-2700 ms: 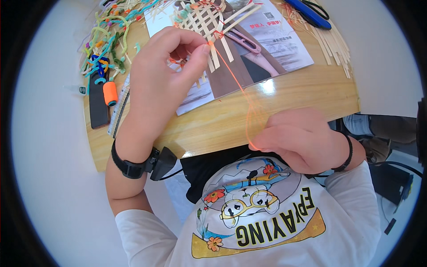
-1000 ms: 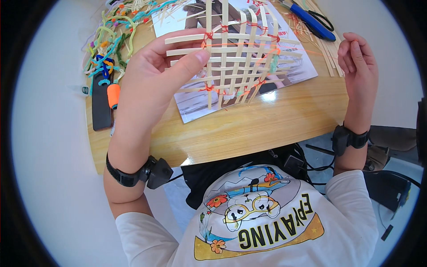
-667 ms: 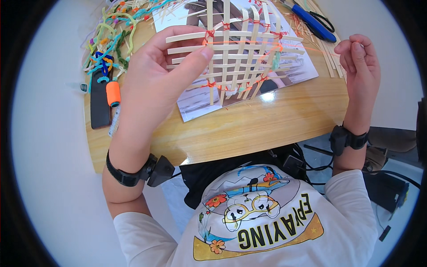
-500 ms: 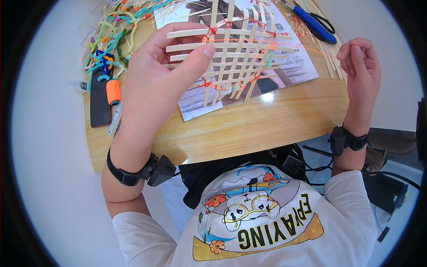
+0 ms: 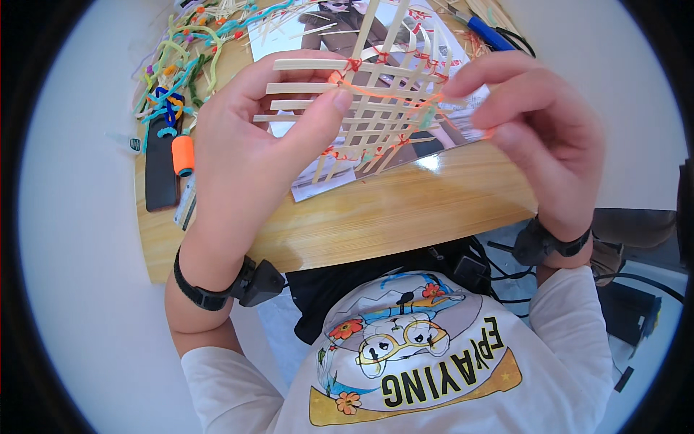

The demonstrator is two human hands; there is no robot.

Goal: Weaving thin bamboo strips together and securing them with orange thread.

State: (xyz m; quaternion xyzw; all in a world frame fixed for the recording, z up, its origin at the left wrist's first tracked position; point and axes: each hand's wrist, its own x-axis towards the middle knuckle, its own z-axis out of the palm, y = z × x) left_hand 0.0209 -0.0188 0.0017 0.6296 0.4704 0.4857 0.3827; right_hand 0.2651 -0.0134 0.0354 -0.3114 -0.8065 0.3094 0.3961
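My left hand [image 5: 249, 137] grips the left side of a woven lattice of pale bamboo strips [image 5: 383, 108], thumb on top and fingers behind. Red thread ties bind several crossings around the lattice, and a bit of pale green shows at its right side. Across it runs an orange thread [image 5: 376, 92] from near my left fingertips to the right edge. There my right hand [image 5: 553, 123] pinches the orange thread between thumb and finger, its index fingertip close to the strip ends. Under the lattice lies a printed magazine [image 5: 314, 186].
On the wooden table [image 5: 347, 235], an orange thread spool [image 5: 183, 155] stands beside a dark phone [image 5: 160, 177] and a clear ruler [image 5: 186, 202]. Colourful fuzzy stems [image 5: 195, 61] are heaped at the far left. A blue-handled tool [image 5: 489, 32] lies at the far right, partly behind my right hand.
My right hand has come in from the far right to the lattice's right edge, so the drawn-out orange thread is shorter. The lattice has tilted slightly in my left hand.
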